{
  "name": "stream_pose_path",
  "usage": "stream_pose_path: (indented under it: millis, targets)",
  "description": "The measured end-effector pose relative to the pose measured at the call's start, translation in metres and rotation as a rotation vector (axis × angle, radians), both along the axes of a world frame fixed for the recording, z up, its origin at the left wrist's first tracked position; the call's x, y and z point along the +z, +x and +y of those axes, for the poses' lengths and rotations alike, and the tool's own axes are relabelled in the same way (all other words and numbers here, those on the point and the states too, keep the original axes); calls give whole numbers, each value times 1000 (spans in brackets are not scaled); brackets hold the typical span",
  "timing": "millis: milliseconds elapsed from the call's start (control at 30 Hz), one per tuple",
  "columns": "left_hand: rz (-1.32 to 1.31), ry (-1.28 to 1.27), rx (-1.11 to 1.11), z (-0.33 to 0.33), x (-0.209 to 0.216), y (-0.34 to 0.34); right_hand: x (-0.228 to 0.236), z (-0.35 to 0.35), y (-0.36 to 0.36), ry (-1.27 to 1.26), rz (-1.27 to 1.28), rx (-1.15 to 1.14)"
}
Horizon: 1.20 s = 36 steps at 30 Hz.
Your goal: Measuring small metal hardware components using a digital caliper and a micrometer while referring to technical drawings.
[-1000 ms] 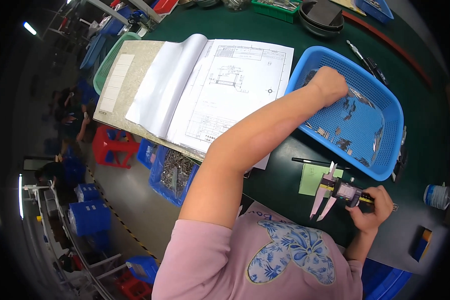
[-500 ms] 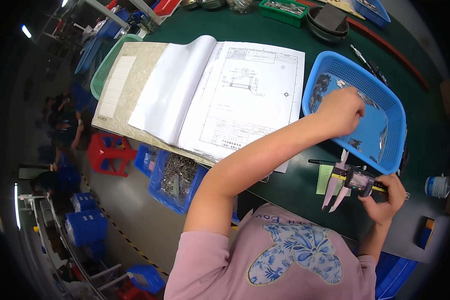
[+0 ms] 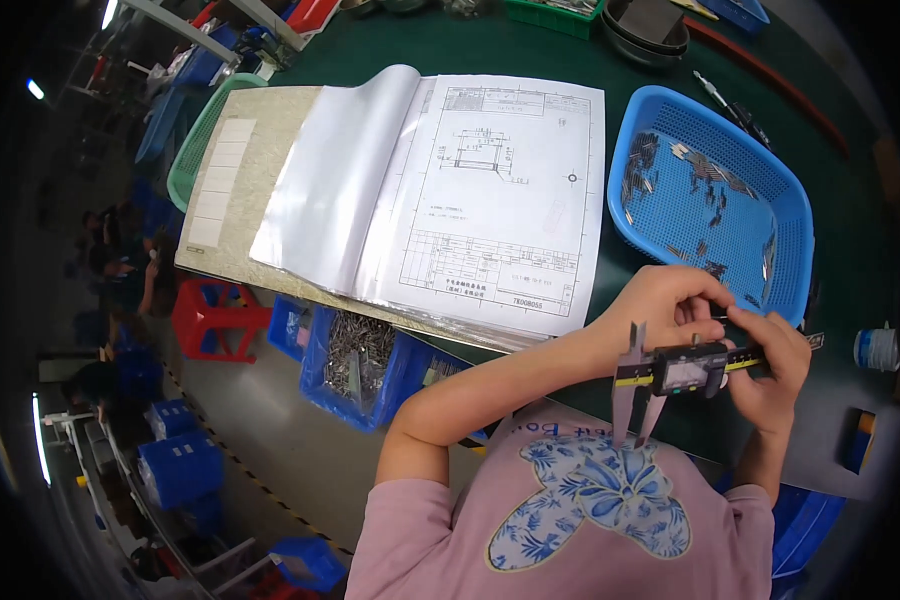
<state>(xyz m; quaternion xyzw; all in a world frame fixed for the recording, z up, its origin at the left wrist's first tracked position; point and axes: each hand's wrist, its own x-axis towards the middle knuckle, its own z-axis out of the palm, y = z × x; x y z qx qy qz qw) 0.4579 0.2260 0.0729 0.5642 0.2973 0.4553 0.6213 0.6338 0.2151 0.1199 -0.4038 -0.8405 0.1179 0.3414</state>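
Note:
My right hand [image 3: 773, 370] is closed round the beam of a digital caliper [image 3: 685, 374], whose jaws stand a little apart and point down toward my shirt. Close beside it, above the caliper, is my left hand [image 3: 675, 305]. Its fingers are bent together in a pinch and meet the fingertips of the right hand. A small dark piece seems to be between them, too small to make out. Just beyond both hands lies a blue perforated basket [image 3: 625, 222] with many small thin metal pieces [image 3: 710, 172] on its bottom.
An open binder [image 3: 202, 190] with a technical drawing [image 3: 500, 215] lies left of the basket. Pens [image 3: 715, 92] and dark bowls [image 3: 650, 40] sit behind. A whitish spool [image 3: 876, 348] stands at right. Below the table edge, a blue bin [image 3: 315, 370] holds metal parts.
My left hand has come out of the basket, toward me, to meet my right hand. The caliper has shifted slightly left and its jaws look closer together.

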Motion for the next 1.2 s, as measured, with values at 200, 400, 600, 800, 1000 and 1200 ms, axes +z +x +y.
stream_pose_path:
  millis: [200,400,600,800,1000,1200]
  targets:
    - [-187,-275,-22,-21,-8,-6,-5,2,-12,67,-13,118]
    - [-475,-462,-19,-33,-8,-2,-6,2,-17,165,-53,140]
    - [-541,-317,173,-42,-8,3,-8,0,-28,150,21,118]
    - [74,448,478,-43,-8,-8,-7,1,-35,155,27,192]
    - [-284,33,535,-56,-20,-11,-5,-4,-31,-135,134,-10]
    - [-432,-44,633,-65,-18,-31,-1,9,-5,-104,48,-146]
